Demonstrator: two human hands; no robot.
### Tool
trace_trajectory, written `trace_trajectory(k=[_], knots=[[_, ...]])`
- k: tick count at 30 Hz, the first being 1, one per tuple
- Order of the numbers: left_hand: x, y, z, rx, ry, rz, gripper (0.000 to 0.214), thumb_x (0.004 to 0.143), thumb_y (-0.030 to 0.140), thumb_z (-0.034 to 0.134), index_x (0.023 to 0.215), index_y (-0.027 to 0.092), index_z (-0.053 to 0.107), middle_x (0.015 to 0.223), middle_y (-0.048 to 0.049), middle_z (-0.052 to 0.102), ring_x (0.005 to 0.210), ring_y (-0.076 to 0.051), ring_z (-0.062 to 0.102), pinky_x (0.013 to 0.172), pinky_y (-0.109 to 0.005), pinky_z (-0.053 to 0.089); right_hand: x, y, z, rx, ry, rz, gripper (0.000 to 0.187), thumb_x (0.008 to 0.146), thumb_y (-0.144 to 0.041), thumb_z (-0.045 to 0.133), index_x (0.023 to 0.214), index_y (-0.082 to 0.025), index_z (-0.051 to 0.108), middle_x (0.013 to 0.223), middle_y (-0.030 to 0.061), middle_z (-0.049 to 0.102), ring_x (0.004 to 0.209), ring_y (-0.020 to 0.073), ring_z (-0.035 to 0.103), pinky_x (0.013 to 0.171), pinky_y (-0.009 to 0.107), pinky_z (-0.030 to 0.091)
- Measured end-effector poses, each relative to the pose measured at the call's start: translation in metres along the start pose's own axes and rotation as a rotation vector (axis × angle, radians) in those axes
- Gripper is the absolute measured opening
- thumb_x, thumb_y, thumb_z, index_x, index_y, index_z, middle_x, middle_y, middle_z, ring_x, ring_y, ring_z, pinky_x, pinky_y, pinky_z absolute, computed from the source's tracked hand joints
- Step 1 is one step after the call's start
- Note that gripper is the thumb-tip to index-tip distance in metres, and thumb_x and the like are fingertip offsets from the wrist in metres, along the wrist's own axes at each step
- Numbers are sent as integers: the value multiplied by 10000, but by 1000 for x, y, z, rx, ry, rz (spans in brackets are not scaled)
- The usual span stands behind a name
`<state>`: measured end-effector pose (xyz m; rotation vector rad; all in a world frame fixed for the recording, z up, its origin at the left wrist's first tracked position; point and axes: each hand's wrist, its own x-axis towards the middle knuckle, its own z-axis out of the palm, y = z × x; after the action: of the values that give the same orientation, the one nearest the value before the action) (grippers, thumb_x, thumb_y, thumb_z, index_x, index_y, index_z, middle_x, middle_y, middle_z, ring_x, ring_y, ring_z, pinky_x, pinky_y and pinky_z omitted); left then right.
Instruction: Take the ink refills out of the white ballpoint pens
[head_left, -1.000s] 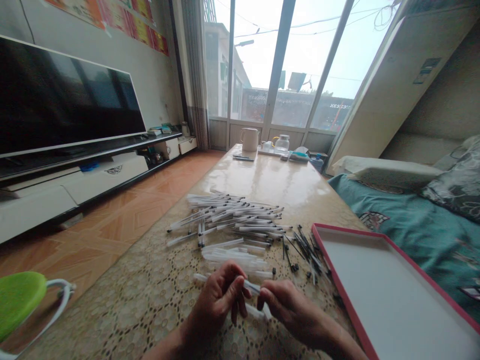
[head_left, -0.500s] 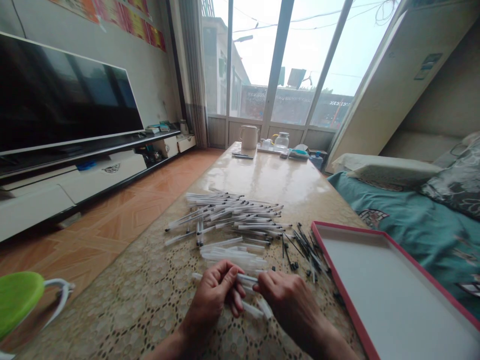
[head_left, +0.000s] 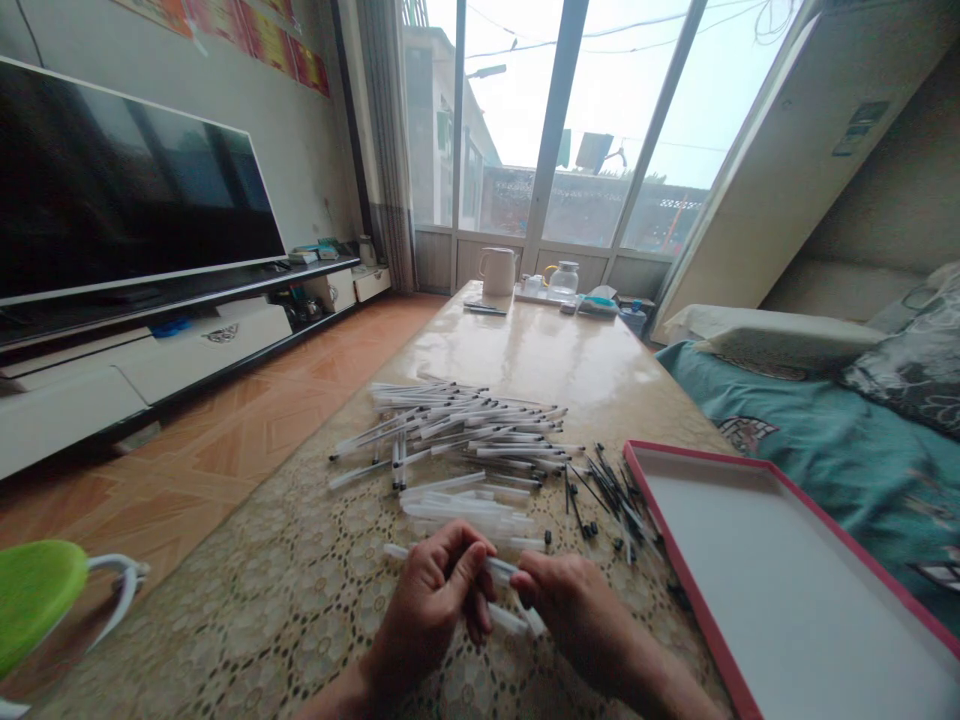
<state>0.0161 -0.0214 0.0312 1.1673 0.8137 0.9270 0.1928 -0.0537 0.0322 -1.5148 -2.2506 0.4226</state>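
Note:
Between my two hands is a slim white pen (head_left: 501, 566), lying nearly level above the table. My left hand (head_left: 442, 580) pinches its left part between thumb and fingers. At its right end, my right hand (head_left: 574, 605) closes its fingers on it; the tip is hidden there. Just beyond my hands lie clear pen barrels (head_left: 457, 508), with a few more tubes (head_left: 510, 618) beneath. Farther off is a loose heap of white pens with dark ends (head_left: 465, 425). Thin black refills (head_left: 607, 490) and small black caps (head_left: 591, 530) lie to the right.
A shallow pink-rimmed tray (head_left: 652, 505) stands at the right of the patterned table (head_left: 255, 610). A beige jug (head_left: 498, 272) and a glass pot (head_left: 562, 281) stand at the far end. A green stool (head_left: 41, 600) is at left, a sofa (head_left: 810, 430) at right.
Both hands have shifted slightly, the right one a little lower. The pen stays between them, now slanting down a bit more to the right. The heaps look the same.

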Motion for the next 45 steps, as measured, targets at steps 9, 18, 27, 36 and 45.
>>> trace_trajectory(k=[9,18,27,36,45], knots=[[4,-5,2,-158,50,-87,310,735,449,642,738,154,544,499,16,625,304,-79,524,293,-148,395,3,-12,-11,-431,139,-163,195,920,-246,466,728,-212,480,607,-14,586,527,142,560,490,276,204],[11,15,-26,-238,454,22,310,646,416,713,703,155,554,458,65,579,291,-41,463,289,-115,341,-7,16,-25,-465,375,-67,339,959,-318,342,672,-205,482,557,-5,527,477,124,489,489,253,247],[17,4,-17,125,287,66,352,706,368,678,973,140,673,563,20,608,401,-84,535,333,-153,380,-6,36,-17,-349,372,161,350,958,-388,311,693,-217,465,553,-19,533,450,122,522,452,225,266],[18,7,-19,90,299,128,418,727,345,660,1103,171,603,730,-27,669,529,-145,632,401,-209,487,-1,21,-13,-186,328,91,308,960,-304,310,715,-203,467,601,-9,548,495,107,506,504,199,319],[9,-8,1,-157,-127,-118,295,681,321,732,920,153,693,573,-4,649,369,-72,509,349,-170,412,3,-6,2,-31,118,-8,236,955,-286,329,903,-198,542,766,28,644,652,146,611,563,207,364]])
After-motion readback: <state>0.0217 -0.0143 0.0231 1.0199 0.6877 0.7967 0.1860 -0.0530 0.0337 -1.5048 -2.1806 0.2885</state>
